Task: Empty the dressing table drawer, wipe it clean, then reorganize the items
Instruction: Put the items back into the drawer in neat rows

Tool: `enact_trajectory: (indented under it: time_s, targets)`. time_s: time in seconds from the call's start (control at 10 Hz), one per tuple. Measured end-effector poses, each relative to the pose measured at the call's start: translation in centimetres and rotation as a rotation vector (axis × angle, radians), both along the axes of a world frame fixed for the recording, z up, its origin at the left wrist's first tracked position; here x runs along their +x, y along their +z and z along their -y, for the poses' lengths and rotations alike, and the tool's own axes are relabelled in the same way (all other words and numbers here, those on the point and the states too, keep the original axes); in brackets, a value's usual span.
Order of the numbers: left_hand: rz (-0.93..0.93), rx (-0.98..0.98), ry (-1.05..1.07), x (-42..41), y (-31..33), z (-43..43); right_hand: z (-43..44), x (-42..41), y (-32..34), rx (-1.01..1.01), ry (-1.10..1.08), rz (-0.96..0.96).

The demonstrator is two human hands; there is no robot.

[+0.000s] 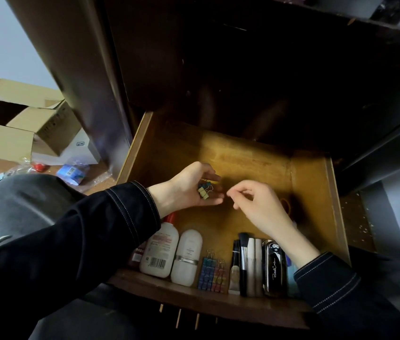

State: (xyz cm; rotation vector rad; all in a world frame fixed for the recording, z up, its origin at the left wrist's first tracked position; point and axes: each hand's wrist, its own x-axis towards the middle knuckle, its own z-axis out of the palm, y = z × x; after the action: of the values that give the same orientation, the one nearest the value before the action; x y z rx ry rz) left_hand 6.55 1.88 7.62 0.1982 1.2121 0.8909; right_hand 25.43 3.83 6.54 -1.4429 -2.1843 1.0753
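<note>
**Last binder clips go back in the drawer**

The drawer (316, 182) stands pulled out, its wooden floor bare across the back and middle. We judge the task to be in its last part, the reorganizing. Our left hand (189, 187) hovers above the middle of the floor, and our right hand (260, 204) hangs just beside it. The right thumb and forefinger nearly meet, and we cannot tell whether they pinch anything.

Along the front edge lie two white bottles (161, 251), long axes front to back, caps toward the back. Nearer the front right corner, a black case (274, 266) and a brush (243, 253) lie the same way, bristles to the back. Between them and the bottles sit rows of binder clips (212, 273), wire loops pointing back.

The left thumb and fingers cup a few loose binder clips (204, 190). To do this step well, we should take one clip at a time, turn its loops toward the back, and set it at a row's back end. The left hand should remain cupped so that none spill.
</note>
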Motion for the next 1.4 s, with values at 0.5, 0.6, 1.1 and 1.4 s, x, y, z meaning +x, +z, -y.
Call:
enact_trajectory:
  time_s: [0.5,0.6,1.1,1.4]
  targets:
    - [0.212,0.108,-0.168,0.8,-0.2,0.2,0.5,-0.9,0.7,-0.18,0.047,-0.169]
    - [0.051,0.132,-0.178,0.4,-0.3,0.0,0.6,-0.9,1.0,-0.23,0.061,-0.203]
    - [-0.141,0.159,-0.158,0.2,-1.2,-0.1,0.7,0.7,0.0,-0.288,0.291,0.418]
    - [-0.132,0.172,-0.176,0.2,-1.3,-0.2,1.7,0.4,-0.7,-0.347,0.444,0.522]
